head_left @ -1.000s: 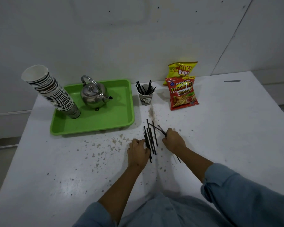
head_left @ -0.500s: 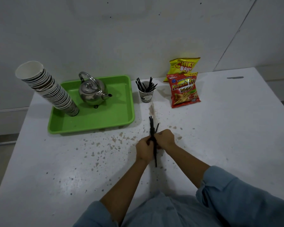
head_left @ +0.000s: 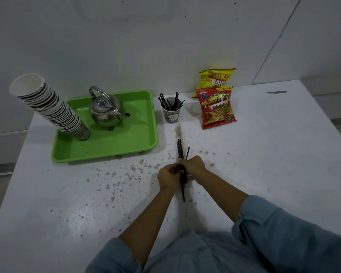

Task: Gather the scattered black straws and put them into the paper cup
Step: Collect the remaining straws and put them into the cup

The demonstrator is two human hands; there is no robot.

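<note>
Both hands meet at the middle of a speckled white table (head_left: pixel 264 154). The left hand (head_left: pixel 168 177) and right hand (head_left: pixel 194 167) have their fingers clamped together around a bundle of black straws (head_left: pixel 181 152), which points away from the person. Farther back stands a paper cup (head_left: pixel 170 115) (already holding several straws), between a green tray (head_left: pixel 126 142) and two snack bags (head_left: pixel 218 107).

Head-high, forward-down over table (head_left: pixel 264 174)
</note>
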